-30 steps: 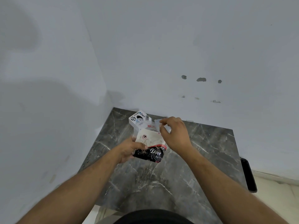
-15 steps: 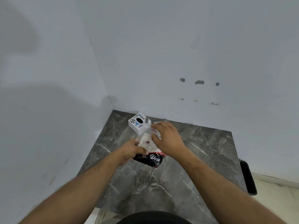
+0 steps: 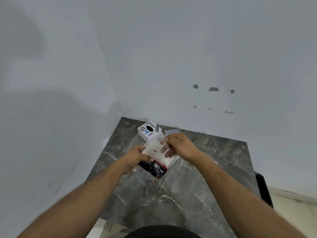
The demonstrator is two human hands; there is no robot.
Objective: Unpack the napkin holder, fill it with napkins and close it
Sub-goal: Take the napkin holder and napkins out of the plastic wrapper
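Observation:
A plastic napkin pack [image 3: 157,158], clear at the top with a black printed band at its lower end, is held above the grey marble table [image 3: 188,186]. My left hand [image 3: 135,158] grips the pack's left side. My right hand [image 3: 178,146] has its fingers inside the pack's open top, on the white napkins. Behind the pack stands the white cube napkin holder [image 3: 148,130], printed with stickers and a round black hole on top. A flat white lid piece [image 3: 173,131] lies just right of it.
The table sits in a corner of two white walls, with the holder near the back wall. A black object [image 3: 263,189] stands beyond the table's right edge. Light floor shows at lower right.
My right hand has come down from the pack's top flap and pushed its fingers into the opening. The pack has tilted a little and the view has shifted slightly.

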